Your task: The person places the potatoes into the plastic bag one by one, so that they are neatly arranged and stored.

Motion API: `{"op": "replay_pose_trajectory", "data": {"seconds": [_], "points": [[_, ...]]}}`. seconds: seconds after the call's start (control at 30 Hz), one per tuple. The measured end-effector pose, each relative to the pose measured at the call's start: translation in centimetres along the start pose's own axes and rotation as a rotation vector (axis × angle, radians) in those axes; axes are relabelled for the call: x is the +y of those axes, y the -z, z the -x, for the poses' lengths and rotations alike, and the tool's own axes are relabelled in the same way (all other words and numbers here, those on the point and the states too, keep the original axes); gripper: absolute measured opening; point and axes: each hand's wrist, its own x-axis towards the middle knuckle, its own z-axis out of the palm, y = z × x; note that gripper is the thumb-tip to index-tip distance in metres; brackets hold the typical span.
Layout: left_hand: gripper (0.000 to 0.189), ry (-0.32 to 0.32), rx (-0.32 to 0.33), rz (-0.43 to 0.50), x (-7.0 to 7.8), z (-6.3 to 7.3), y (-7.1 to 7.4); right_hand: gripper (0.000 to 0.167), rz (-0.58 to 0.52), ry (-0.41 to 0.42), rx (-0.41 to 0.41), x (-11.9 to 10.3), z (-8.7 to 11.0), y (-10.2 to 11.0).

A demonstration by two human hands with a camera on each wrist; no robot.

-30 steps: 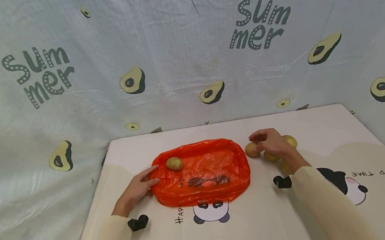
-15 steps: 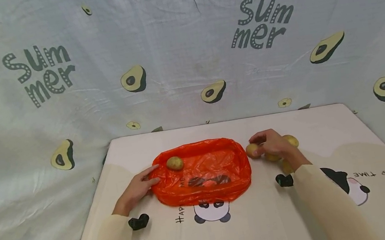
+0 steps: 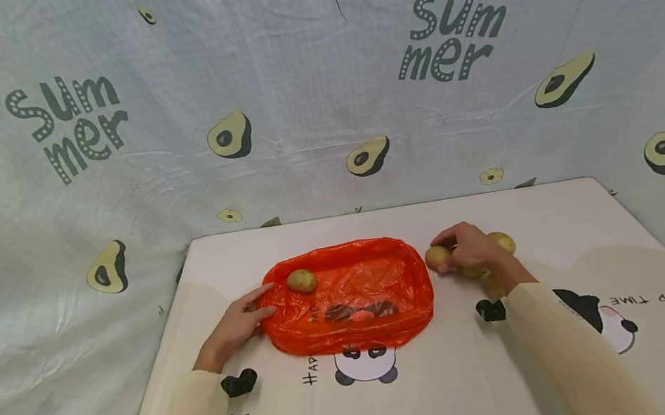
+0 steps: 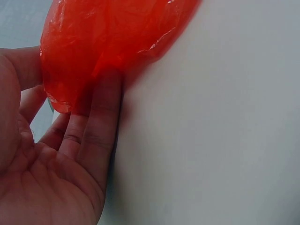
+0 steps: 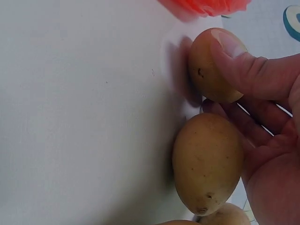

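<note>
In the head view, my left hand (image 3: 236, 329) rests against the left end of a red plastic bag (image 3: 351, 339), its fingers fairly straight. The left wrist view has the fingertips partly hidden behind the red plastic. The bag lies spread wide, and one potato (image 3: 301, 281) sits inside it near the left. To the bag's right, my right hand (image 3: 472, 248) grips another potato (image 5: 206, 70) between thumb and fingers. A second loose potato (image 5: 208, 161) lies beneath that palm in the right wrist view. More potatoes (image 3: 502, 242) are partly covered by the hand.
A white table (image 3: 446, 383) printed with pandas and lettering carries everything. Behind it hangs a pale cloth (image 3: 287, 65) with avocado and "summer" prints. Beyond the bag's near side, a printed panda face (image 3: 364, 366) shows.
My right thumb and fingers have closed round the potato beside the bag, which has barely shifted. My left hand and the bag stay where they were.
</note>
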Motion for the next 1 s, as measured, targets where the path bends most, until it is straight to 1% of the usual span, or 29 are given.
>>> {"op": "replay_pose_trajectory", "data": {"seconds": [0.13,0.37,0.53,0.73,0.77,1.0], "points": [[0.059,0.014,-0.001,0.002,0.0,-0.1,0.0,0.048,0.012,-0.006,0.014,0.0,0.0,0.0],[0.059,0.006,0.003,-0.010,0.1,0.0,0.1,0.047,-0.037,-0.033,0.036,-0.1,-0.2,0.1],[0.059,0.018,0.001,-0.004,0.3,0.1,0.0,0.047,-0.042,-0.005,0.030,-0.3,-0.2,0.2],[0.058,0.028,0.006,-0.002,0.4,-0.3,0.1,0.048,-0.017,0.042,0.046,-0.8,-0.1,0.7],[0.059,0.022,0.003,-0.007,0.4,-0.3,0.1,0.049,-0.015,0.044,0.047,-0.9,-0.1,0.8],[0.059,0.042,0.012,0.003,0.4,-0.6,-0.1,0.050,-0.022,0.062,0.039,-1.3,0.0,1.3]]}}
